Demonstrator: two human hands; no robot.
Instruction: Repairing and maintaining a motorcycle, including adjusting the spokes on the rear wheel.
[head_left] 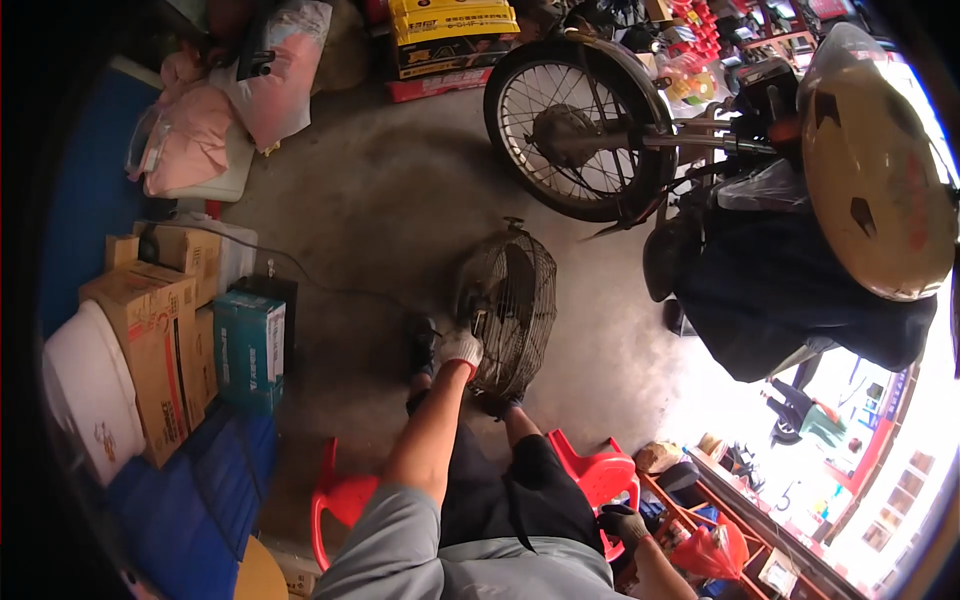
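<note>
My left hand (460, 349), in a white glove, grips the back of a dusty black wire-caged floor fan (515, 300) near its motor housing. The fan is between my legs and feet on the concrete floor (350, 220), with a dark cord running leftward from it. My right hand (622, 524), in a darker glove, is low at my right beside the red plastic chair (595, 470) under me; its fingers are curled, and what they hold is unclear.
A motorcycle front wheel (575, 135) and tan tank (870, 180) fill the upper right. Cardboard boxes (150, 350), a teal box (248, 350) and a blue item (190, 510) line the left. Pink bags (190, 140) sit upper left; a cluttered rack (720, 540) stands lower right.
</note>
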